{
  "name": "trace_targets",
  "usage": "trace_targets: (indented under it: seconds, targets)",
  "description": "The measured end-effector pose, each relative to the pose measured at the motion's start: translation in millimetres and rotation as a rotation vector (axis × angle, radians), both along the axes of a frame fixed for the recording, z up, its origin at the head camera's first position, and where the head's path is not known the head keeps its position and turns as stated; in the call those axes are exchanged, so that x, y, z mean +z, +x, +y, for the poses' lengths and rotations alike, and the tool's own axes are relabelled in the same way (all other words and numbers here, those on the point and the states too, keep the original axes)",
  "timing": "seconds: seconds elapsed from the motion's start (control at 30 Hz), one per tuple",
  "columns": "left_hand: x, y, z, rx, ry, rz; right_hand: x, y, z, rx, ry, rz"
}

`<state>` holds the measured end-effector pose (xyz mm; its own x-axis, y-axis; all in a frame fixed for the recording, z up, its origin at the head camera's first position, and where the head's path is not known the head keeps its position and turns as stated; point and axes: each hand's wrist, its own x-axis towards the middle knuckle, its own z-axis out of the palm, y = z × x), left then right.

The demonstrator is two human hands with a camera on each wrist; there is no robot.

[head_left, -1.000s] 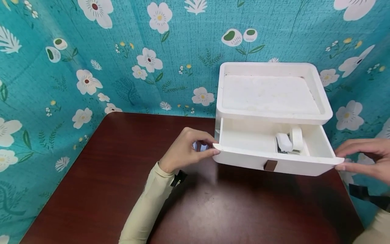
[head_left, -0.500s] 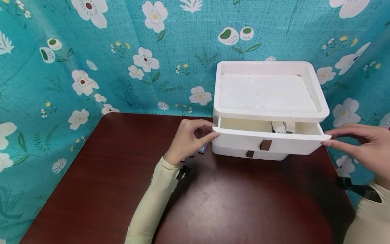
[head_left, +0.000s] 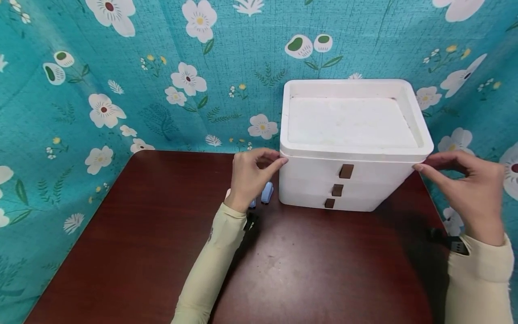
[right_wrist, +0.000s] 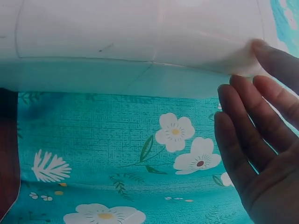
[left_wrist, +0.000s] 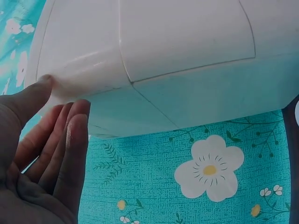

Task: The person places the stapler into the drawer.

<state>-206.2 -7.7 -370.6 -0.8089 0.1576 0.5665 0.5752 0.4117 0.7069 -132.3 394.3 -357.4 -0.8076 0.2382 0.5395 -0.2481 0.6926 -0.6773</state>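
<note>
- From my head view, a white drawer unit (head_left: 299,191) stands upright at the back of a dark red-brown table (head_left: 154,234), right of the middle, with three brown tabs (head_left: 346,171) down its front.
- The top drawer (head_left: 311,170), just under the recessed tray (head_left: 352,121), sits flush with the front; both hands are at its ends.
- Left hand (head_left: 247,180): I see the thumb touching the drawer's left front corner. The fingers are loosely bent with a gap between them and the thumb, wrapped round nothing; I cannot tell whether any fingertip touches the unit's side.
- Right hand (head_left: 473,191): its thumb touches the right front corner. My right wrist view shows the other fingers fairly straight and spread beside the unit, with nothing in their grasp; whether they touch it I cannot tell.
- Near the left hand, a small blue object (head_left: 267,192) lies on the table, just beside the unit's left side.
- Behind everything hangs teal cloth (head_left: 238,67) printed with white flowers.
</note>
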Motion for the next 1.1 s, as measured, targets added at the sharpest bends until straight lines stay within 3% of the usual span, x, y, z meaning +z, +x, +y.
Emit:
trace_targets:
  seconds: [0.2, 0.8, 1.1]
  targets:
    - [-1.0, -1.4, 1, 0.049, -0.008, 0.014, -2.5, -2.5, -1, -0.030, -0.005, 0.002]
    - [-5.7, -4.2, 0, 0.017, -0.015, -0.026, -5.8, -4.1, 3, 0.016, 0.043, -0.015]
    - [-11.4, -5.4, -3, 0.012, -0.047, -0.054, -8.7, -6.0, 8, 0.049, 0.099, -0.171]
